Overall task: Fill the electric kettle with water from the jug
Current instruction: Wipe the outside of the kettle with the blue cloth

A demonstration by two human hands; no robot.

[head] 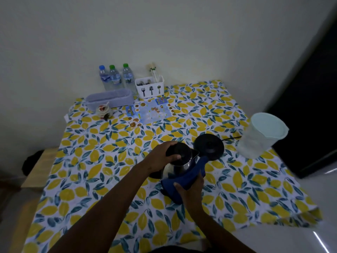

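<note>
At 6 o'clock on the counter [237, 198], near ctr, your kettle [179, 166] sits off its base [208, 146], which lies just beside it at 1 o'clock. Your left hand [164, 158] is a grip clamped over the black lid at the top; your right hand [190, 186] is a grip holding a blue cloth [184, 179] pressed against the kettle's steel side. Kettle looks empty, so prob. light now, but stiff, shiny steel is slick. Take it by the handle, not the body; handle side is hidden under the cloth, can't tell exactly where. Lid is on, so it needs opening first.

Jug [260, 137] stands at 2 o'clock near the counter edge, well apart from the kettle, lid on. Translucent plastic, water level unclear; if full it's heavy and may flex, so support w/ both hands. No handle visible from here.

Base and its cord lie between kettle and jug: mind them when reaching across. Bottles [116, 78], cutlery caddy [149, 87] and a grey tray [109, 97] sit far back at 11–12 o'clock, out of the way.
</note>
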